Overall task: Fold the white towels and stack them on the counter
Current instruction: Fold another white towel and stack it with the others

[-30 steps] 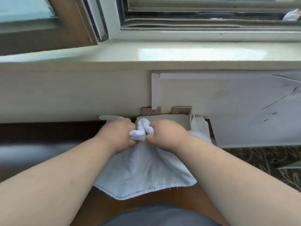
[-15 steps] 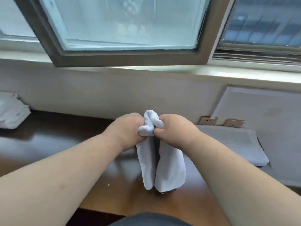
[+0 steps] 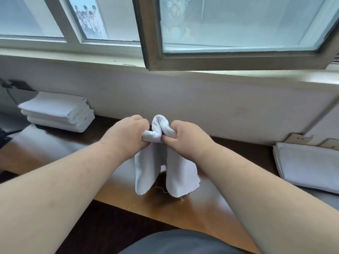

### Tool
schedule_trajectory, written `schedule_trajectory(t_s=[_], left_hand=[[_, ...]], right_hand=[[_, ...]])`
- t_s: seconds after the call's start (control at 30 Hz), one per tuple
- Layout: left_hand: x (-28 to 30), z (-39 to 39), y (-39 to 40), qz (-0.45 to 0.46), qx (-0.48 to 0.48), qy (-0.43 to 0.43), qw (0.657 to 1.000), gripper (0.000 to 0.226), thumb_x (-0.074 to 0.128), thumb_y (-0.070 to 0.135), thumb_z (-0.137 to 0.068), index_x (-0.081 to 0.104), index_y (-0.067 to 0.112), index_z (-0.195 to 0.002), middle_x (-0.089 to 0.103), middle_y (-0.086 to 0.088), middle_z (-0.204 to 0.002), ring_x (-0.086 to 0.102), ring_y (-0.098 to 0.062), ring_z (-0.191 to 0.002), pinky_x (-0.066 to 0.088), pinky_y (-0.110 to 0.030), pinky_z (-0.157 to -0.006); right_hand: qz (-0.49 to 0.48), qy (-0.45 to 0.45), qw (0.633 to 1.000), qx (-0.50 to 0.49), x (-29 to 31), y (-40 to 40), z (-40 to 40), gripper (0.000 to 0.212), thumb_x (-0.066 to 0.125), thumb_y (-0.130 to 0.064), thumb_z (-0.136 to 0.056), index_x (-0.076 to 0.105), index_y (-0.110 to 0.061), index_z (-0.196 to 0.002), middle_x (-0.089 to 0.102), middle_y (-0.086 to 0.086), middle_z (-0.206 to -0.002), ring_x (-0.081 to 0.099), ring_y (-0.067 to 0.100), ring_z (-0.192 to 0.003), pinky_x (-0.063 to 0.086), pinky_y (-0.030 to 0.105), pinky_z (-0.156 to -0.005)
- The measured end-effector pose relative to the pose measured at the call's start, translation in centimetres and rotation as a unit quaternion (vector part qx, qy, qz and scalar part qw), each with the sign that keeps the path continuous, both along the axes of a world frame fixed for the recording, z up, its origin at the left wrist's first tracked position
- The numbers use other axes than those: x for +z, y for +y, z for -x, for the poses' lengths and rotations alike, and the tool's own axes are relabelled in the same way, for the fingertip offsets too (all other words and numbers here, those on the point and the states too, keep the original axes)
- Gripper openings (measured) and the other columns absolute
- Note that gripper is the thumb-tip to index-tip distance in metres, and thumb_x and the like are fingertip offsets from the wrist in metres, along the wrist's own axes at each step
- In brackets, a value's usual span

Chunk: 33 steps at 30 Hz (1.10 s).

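A white towel (image 3: 180, 176) hangs in two drooping halves over the brown wooden counter (image 3: 192, 211), its lower corners near the counter surface. My left hand (image 3: 126, 133) and my right hand (image 3: 185, 136) both grip its bunched top edge, knuckles close together, with a loop of cloth sticking up between them. A stack of folded white towels (image 3: 56, 111) sits at the far left of the counter against the wall. More white towels (image 3: 308, 167) lie flat at the right edge.
A white wall and windowsill run behind the counter, with an open window sash (image 3: 238, 57) jutting out overhead. A dark cable and device (image 3: 16, 85) sit at the far left. Wall sockets (image 3: 300, 139) are near the right towels.
The view has swung left and up, so the folded stack at the left now shows fully. The towel has been lifted off the right pile and carried left, hanging in two halves.
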<state>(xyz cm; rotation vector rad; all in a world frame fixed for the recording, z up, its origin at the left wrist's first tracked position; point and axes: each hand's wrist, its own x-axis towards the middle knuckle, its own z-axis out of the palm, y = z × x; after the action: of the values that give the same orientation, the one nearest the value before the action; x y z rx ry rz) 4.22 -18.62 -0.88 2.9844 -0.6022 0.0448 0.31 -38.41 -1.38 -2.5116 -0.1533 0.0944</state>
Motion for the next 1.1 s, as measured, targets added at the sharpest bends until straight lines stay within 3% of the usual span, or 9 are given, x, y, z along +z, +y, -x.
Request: schedule_trajectory(t_s=[0.2,0.4,0.67,0.83,0.9,1.0,1.1], left_hand=[[-0.6,-4.1,7.4,-0.026,0.081,-0.023,0.996,0.010,0.055,0.026,-0.082,0.045,0.024,-0.080,0.047,0.006,-0.085,0.048,-0.020,-0.076,0.045,-0.035,-0.067],[-2.0,-8.4,13.8,-0.062,0.133,-0.027,0.989,0.005,0.054,0.023,-0.081,0.050,0.020,-0.082,0.047,0.004,-0.085,0.047,-0.021,-0.080,0.048,-0.039,-0.069],[-4.8,-15.1,23.5,-0.063,0.150,0.030,0.986,0.009,0.046,0.022,-0.087,0.042,0.021,-0.079,0.046,0.002,-0.086,0.048,-0.023,-0.078,0.040,-0.035,-0.062],[-7.3,-19.2,26.4,-0.068,0.089,0.104,0.988,0.006,0.043,0.025,-0.086,0.043,0.020,-0.082,0.047,0.001,-0.091,0.053,-0.022,-0.076,0.043,-0.034,-0.062],[-8.2,-20.0,26.8,-0.120,0.063,0.148,0.980,0.018,0.050,0.037,-0.086,0.044,0.022,-0.094,0.048,0.000,-0.100,0.056,-0.024,-0.082,0.045,-0.035,-0.064],[-9.6,-20.3,26.0,-0.206,0.006,0.157,0.966,0.071,0.065,0.061,-0.076,0.035,0.026,-0.130,0.044,-0.003,-0.123,0.054,-0.028,-0.102,0.049,-0.040,-0.079],[-10.6,-20.1,23.4,-0.201,-0.152,0.089,0.964,0.098,0.067,0.065,-0.074,0.019,0.029,-0.151,0.031,-0.002,-0.150,0.039,-0.028,-0.133,0.038,-0.040,-0.103]], right_hand=[[-0.014,0.012,0.997,0.074,-1.7,5.9,-6.1,0.033,0.057,-0.049,-0.091,0.043,-0.024,-0.075,0.056,-0.007,-0.072,0.052,0.012,-0.067,0.037,0.031,-0.056],[-0.024,0.038,0.994,0.099,-2.7,11.8,-11.0,0.031,0.056,-0.052,-0.091,0.049,-0.023,-0.081,0.059,-0.008,-0.075,0.054,0.010,-0.070,0.041,0.035,-0.067],[-0.017,0.083,0.996,-0.001,-5.2,20.1,-14.9,0.028,0.053,-0.051,-0.092,0.053,-0.023,-0.090,0.063,-0.006,-0.084,0.058,0.013,-0.077,0.045,0.038,-0.076],[-0.033,0.136,0.987,-0.078,-8.2,25.0,-14.7,0.020,0.051,-0.036,-0.095,0.056,-0.021,-0.108,0.062,-0.004,-0.094,0.049,0.007,-0.077,0.039,0.029,-0.063],[-0.039,0.151,0.983,-0.101,-9.4,26.2,-14.2,0.024,0.051,-0.028,-0.094,0.056,-0.022,-0.117,0.061,-0.003,-0.102,0.054,0.014,-0.085,0.044,0.031,-0.069],[-0.087,0.143,0.977,-0.128,-10.9,27.2,-13.3,0.042,0.051,-0.014,-0.088,0.053,-0.024,-0.129,0.059,-0.001,-0.120,0.058,0.020,-0.107,0.050,0.037,-0.090],[-0.160,0.089,0.968,-0.169,-11.6,27.6,-12.2,0.061,0.050,-0.003,-0.085,0.045,-0.019,-0.144,0.045,-0.001,-0.147,0.040,0.014,-0.137,0.034,0.029,-0.113]])
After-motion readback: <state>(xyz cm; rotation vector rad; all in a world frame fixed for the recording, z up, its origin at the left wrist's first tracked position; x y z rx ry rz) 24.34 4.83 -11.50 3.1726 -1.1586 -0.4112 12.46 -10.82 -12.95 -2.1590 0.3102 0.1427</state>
